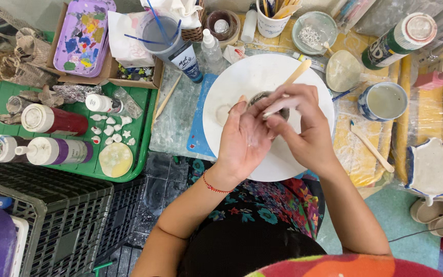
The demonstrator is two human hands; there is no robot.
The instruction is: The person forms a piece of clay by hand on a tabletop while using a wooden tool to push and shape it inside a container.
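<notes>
Over the white plate [242, 77], the left hand [242, 136] lies open — the right hand [296, 120] pinches a wooden stick [297, 73].

A green tray [144, 110] at the left carries a dark red paint bottle [55, 120], a purple one [57, 152] just below it, small white star and shell shapes [111, 129] and a pale yellow disc [115, 159]. Above it a cardboard box holds a purple palette [83, 36] smeared with colours. A black plastic crate [47, 215] stands at the lower left. On the right of the bench lie a blue-and-white cup [383, 101], a wooden spatula [371, 147], a green bottle [398, 40] and a blue-edged white dish [430, 168].
</notes>
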